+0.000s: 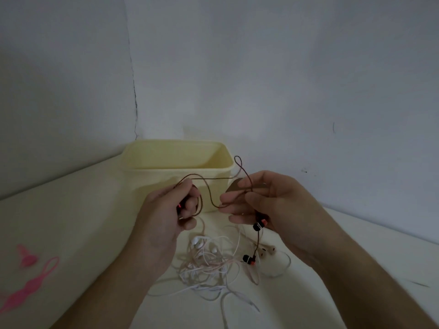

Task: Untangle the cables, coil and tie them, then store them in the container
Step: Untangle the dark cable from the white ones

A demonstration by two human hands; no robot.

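Both hands hold a dark brown earphone cable (pixel 207 186) up in front of the pale yellow container (pixel 175 169). My left hand (pixel 166 210) grips a small coil of it, fingers curled round the loops. My right hand (pixel 268 200) pinches the cable further along, and a small loop sticks up above its fingers. Two black-and-red earbuds (pixel 249 258) hang from the right hand on short strands. Below the hands, a tangle of white and pinkish earphone cables (pixel 211 264) lies on the table.
Pink silicone cable ties (pixel 31 283) lie at the table's left front. The cream table (pixel 71 222) meets grey walls in a corner behind the container. The container stands open at the top, its inside hidden from here.
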